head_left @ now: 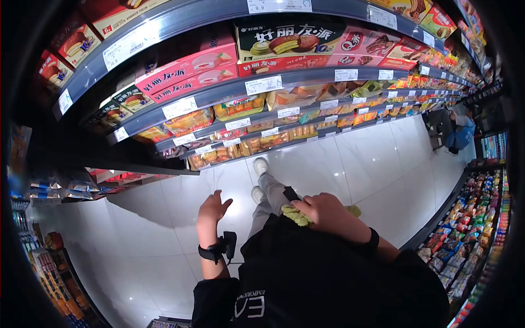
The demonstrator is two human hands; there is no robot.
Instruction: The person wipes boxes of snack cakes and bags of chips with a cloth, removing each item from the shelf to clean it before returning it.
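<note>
My right hand (333, 218) is closed around a fuzzy yellow-green cloth (296, 215) in front of my body. A dark, flat-ended piece (291, 194) sticks out past the fingers of that hand; what it belongs to I cannot make out. Off to the left, above the floor, my left hand (212, 210) holds nothing, its thumb and fingers apart. A black strap with a small black device (227, 246) is on the left wrist. The store shelf (219, 87) of boxed pies and bagged snacks stands ahead of both hands, touched by neither.
Pink snack boxes (186, 68) and a dark green box (290, 39) sit on an upper shelf behind price tags (263, 85). A person in a blue vest (462, 134) is low at the far right. Packed candy bins (465, 229) line the right, beside white floor tiles (142, 251).
</note>
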